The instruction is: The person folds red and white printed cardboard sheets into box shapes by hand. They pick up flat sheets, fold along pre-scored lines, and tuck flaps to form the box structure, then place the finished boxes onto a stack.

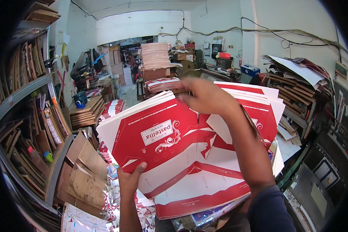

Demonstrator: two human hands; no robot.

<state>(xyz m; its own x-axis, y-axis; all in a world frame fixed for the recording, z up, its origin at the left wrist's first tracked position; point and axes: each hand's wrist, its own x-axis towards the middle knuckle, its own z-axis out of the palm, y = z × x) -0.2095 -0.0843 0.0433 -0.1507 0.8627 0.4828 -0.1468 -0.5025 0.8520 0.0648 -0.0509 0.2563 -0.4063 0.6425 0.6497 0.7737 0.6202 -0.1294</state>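
A thick stack of red and white printed carton sheets (133, 143) is held up in front of me, with cut notches and crease lines near its middle. My left hand (130, 178) is closed on the stack's lower left edge, its thumb on the front face. At the top edge, near the middle notch, is my right hand (207, 96), its curled fingers blurred and partly hidden. My right forearm crosses another fanned group of red and white sheets (265, 112); whether these join the held stack I cannot tell. A lower red and white panel (203, 189) spreads toward me.
Paper scraps (111, 193) lie at the lower left beside leaning brown boards (87, 181). A shelf (25, 92) with upright boards stands left. Tall paper piles (155, 56) stand ahead, and stacked wooden boards (294, 91) are at right. A person (132, 63) is far back.
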